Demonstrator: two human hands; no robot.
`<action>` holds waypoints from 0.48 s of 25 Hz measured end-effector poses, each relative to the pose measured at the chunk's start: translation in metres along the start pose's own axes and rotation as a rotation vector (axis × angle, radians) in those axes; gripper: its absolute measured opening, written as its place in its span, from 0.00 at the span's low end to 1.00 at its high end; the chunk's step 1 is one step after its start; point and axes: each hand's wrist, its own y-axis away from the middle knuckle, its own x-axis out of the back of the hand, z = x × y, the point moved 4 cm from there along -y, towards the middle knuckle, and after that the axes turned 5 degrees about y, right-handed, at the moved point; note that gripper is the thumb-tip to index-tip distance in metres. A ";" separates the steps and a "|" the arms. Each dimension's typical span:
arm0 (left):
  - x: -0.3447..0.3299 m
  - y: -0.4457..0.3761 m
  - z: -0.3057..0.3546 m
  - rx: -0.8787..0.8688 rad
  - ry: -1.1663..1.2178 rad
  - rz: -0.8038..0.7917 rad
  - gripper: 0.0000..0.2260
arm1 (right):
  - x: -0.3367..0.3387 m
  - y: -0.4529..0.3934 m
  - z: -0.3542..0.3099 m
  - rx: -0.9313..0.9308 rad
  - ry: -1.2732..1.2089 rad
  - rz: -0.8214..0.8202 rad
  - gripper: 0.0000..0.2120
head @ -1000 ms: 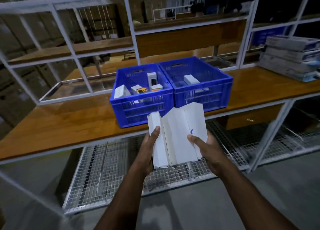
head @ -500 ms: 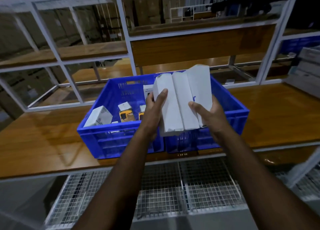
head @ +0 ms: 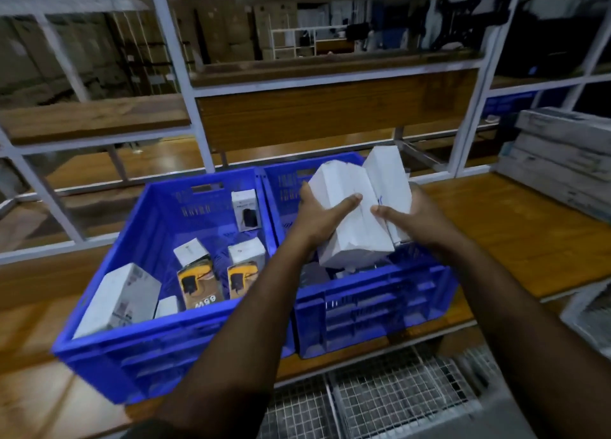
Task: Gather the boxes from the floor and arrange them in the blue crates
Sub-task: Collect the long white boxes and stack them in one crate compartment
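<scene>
Both hands hold a bundle of white boxes (head: 355, 217) over the right blue crate (head: 380, 303). Left hand (head: 319, 215) grips the left side of the bundle, its thumb laid across the front face of the nearest box and its fingers hidden behind. Right hand (head: 415, 215) grips the right side, thumb pointing toward the left thumb, the two thumbs near each other but apart. At least two long boxes show in the bundle, tilted with their far ends raised; the lower ends dip below the crate's rim, though whether they touch its floor cannot be told. Beside it, touching, stands the left blue crate (head: 139, 349), both on a wooden desk (head: 515, 227). Inside the left crate a large white box (head: 120, 298) leans in the near left corner with a small white box (head: 167, 306) just beside it. Two yellow charger packs (head: 198, 284) stand side by side in the middle, each with a small white box behind it. Another white box picturing a black plug (head: 245, 209) leans against the far wall. Flat grey cartons (head: 562, 154) are stacked at the desk's right end. White metal shelving (head: 185, 74) frames the desk, and a wire mesh shelf (head: 380, 402) lies below it.
</scene>
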 end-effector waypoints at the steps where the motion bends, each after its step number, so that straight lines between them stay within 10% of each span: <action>1: -0.001 -0.006 -0.007 0.021 -0.066 -0.002 0.50 | 0.001 -0.003 0.003 0.000 0.071 0.013 0.35; 8: -0.012 -0.029 -0.039 0.174 -0.386 -0.258 0.43 | -0.015 -0.022 0.026 -0.108 0.389 -0.103 0.27; 12: -0.006 -0.038 -0.042 0.291 -0.701 -0.432 0.42 | -0.032 -0.038 0.046 -0.244 0.727 -0.429 0.40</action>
